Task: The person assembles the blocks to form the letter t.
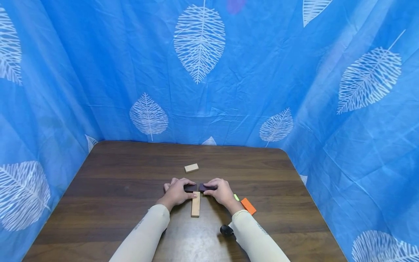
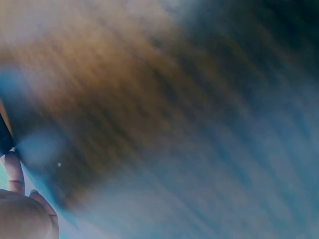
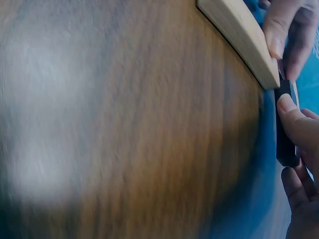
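Near the middle of the table, my left hand (image 1: 175,193) grips a dark block (image 1: 190,188), its thumb at the far end of a pale wooden block (image 1: 195,208). My right hand (image 1: 222,193) pinches a second dark block (image 1: 206,187) between thumb and fingers. The two dark blocks lie end to end with a narrow gap, across the pale block's far end. In the right wrist view, the right-hand dark block (image 3: 285,132) stretches along the thumb, close to the pale block (image 3: 239,40). Only part of my left hand (image 2: 25,216) shows in the left wrist view.
Another pale wooden block (image 1: 191,167) lies farther back on the brown table (image 1: 131,163). An orange block (image 1: 248,206) and a partly hidden yellow-green piece (image 1: 236,197) are beside the right wrist. A black rounded object (image 1: 226,230) sits by the right sleeve. Blue curtains (image 1: 245,91) surround the table.
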`<state>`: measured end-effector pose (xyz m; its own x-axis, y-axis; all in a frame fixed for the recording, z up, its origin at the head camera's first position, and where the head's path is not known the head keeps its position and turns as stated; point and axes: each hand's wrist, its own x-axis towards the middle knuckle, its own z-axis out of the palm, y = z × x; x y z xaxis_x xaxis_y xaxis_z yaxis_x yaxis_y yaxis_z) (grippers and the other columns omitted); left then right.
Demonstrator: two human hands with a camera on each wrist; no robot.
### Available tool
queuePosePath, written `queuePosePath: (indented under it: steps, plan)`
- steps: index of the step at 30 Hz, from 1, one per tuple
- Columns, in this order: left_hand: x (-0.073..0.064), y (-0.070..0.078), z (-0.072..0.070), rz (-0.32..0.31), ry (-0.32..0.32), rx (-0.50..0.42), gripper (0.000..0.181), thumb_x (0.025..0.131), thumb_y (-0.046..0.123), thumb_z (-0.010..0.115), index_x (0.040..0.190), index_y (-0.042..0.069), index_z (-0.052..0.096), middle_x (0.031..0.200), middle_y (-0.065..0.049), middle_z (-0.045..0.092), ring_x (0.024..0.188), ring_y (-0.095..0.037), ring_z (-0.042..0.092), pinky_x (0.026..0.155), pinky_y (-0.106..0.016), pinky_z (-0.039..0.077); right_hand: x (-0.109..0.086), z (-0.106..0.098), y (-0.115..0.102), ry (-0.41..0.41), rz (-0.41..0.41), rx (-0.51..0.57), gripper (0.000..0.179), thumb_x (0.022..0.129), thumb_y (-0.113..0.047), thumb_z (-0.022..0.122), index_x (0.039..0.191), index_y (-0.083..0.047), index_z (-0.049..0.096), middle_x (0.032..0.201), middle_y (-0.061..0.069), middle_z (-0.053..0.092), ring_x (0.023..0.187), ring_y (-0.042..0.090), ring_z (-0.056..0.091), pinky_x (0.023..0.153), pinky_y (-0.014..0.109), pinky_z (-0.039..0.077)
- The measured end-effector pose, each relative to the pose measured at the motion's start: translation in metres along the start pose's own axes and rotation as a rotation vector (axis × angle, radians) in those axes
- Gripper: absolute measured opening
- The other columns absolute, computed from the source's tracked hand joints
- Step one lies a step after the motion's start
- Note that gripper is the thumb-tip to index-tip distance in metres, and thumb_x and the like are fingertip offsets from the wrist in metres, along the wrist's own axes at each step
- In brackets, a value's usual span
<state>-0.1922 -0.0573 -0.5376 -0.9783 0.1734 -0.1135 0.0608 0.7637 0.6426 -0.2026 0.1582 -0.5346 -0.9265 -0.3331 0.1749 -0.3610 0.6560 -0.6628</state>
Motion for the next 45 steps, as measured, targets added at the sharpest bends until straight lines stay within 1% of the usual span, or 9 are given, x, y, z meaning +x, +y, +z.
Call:
queuePosePath:
  steps: [4,10,15,18,21,25,31,37,45]
  plan:
    - [0.001,0.000,0.001,-0.004,0.001,-0.002,0.046,0.078,0.042,0.086,0.120,0.027,0.073,0.129,0.003,0.064,0.117,-0.026,0.045,0.094,-0.057,0.020,0.000,0.007,-0.001,0.006,-0.020,-0.024,0.028,0.077,-0.016,0.088,0.102,-0.006,0.081,0.099,0.003,0.073,0.098,0.025,0.067,0.090,0.042,0.050]
    - [0.001,0.000,0.001,-0.008,0.003,-0.001,0.045,0.078,0.041,0.087,0.119,0.028,0.073,0.129,0.004,0.064,0.115,-0.025,0.045,0.094,-0.056,0.020,0.000,0.011,-0.001,-0.015,-0.032,-0.072,0.028,0.081,-0.016,0.085,0.106,-0.006,0.080,0.105,0.004,0.073,0.103,0.028,0.064,0.093,0.045,0.047]
    - [0.001,0.000,0.000,-0.007,0.005,-0.007,0.045,0.078,0.041,0.087,0.119,0.029,0.073,0.128,0.004,0.064,0.112,-0.024,0.045,0.093,-0.056,0.020,-0.001,0.014,0.001,-0.037,-0.042,-0.071,0.029,0.084,-0.018,0.083,0.110,-0.006,0.079,0.111,0.005,0.073,0.107,0.028,0.063,0.096,0.046,0.045]
    - [0.001,0.000,-0.001,-0.007,0.005,-0.013,0.044,0.078,0.039,0.087,0.118,0.028,0.073,0.128,0.004,0.064,0.113,-0.024,0.045,0.093,-0.056,0.020,-0.003,0.014,0.001,-0.057,-0.008,-0.043,0.039,0.083,-0.029,0.085,0.115,-0.007,0.077,0.115,0.005,0.072,0.112,0.028,0.061,0.098,0.047,0.044]
    - [0.001,0.000,0.000,-0.005,0.003,-0.016,0.043,0.079,0.038,0.087,0.118,0.029,0.073,0.128,0.005,0.064,0.114,-0.024,0.045,0.094,-0.056,0.019,-0.006,0.015,0.001,-0.071,0.032,-0.015,0.056,0.076,-0.040,0.089,0.119,-0.008,0.075,0.120,0.005,0.070,0.118,0.028,0.057,0.101,0.047,0.043]
    - [0.001,0.000,0.001,0.010,0.004,-0.023,0.043,0.078,0.037,0.087,0.118,0.028,0.074,0.129,0.005,0.064,0.115,-0.025,0.045,0.094,-0.056,0.020,-0.010,0.017,0.000,-0.071,0.039,-0.009,0.069,0.069,-0.046,0.092,0.124,-0.007,0.073,0.126,0.005,0.068,0.122,0.028,0.055,0.103,0.047,0.041]
    - [0.002,0.000,0.000,0.016,0.003,-0.002,0.044,0.077,0.037,0.088,0.118,0.028,0.074,0.129,0.005,0.064,0.115,-0.025,0.045,0.095,-0.057,0.020,-0.014,0.019,0.001,-0.057,0.016,-0.032,0.069,0.071,-0.048,0.090,0.126,-0.009,0.072,0.130,0.004,0.066,0.122,0.026,0.055,0.103,0.046,0.042]
    - [0.007,0.004,-0.002,0.022,-0.031,0.039,0.044,0.075,0.038,0.090,0.115,0.027,0.075,0.126,0.004,0.065,0.115,-0.026,0.045,0.095,-0.057,0.021,-0.014,0.018,0.002,-0.072,0.036,-0.053,0.069,0.071,-0.048,0.090,0.127,-0.012,0.072,0.131,0.002,0.066,0.122,0.024,0.055,0.103,0.044,0.042]
    - [0.009,0.005,-0.008,0.081,-0.056,0.085,0.043,0.075,0.040,0.089,0.113,0.026,0.075,0.126,0.002,0.065,0.115,-0.028,0.045,0.091,-0.054,0.024,-0.012,0.017,-0.001,-0.109,0.051,-0.082,0.071,0.072,-0.051,0.088,0.129,-0.013,0.071,0.133,0.002,0.065,0.125,0.026,0.054,0.103,0.045,0.042]
